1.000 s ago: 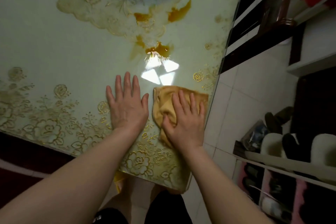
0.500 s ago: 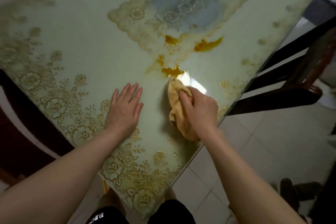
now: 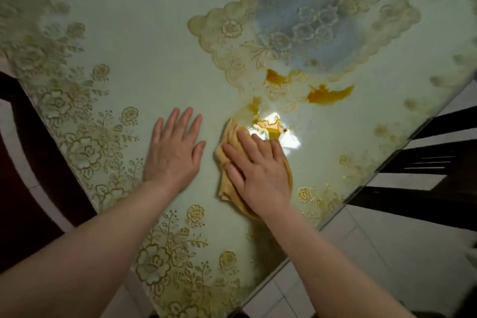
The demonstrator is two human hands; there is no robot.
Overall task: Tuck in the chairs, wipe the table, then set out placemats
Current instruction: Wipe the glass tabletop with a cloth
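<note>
Glass-covered worktop [image 3: 144,41], pale green with gold floral print, filling most of view. White tiled floor [image 3: 387,253] at lower right. Dark slatted chair [image 3: 426,188] at right edge. Left hand [image 3: 175,152] flat, fingers straight, palm down on bare worktop, nothing held. Right hand [image 3: 258,175] flat, fingers extended, pressing yellow cloth [image 3: 233,137], just beside left hand. Orange stains [image 3: 327,95] beyond cloth.

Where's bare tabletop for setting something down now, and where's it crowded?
Free: the plain stretch of table between the gold flower border and the blue flower panel, beyond the left hand. Also the strip from the right hand to the edge by the chair. Crowded: the right hand presses the cloth, with orange stains just beyond.
</note>
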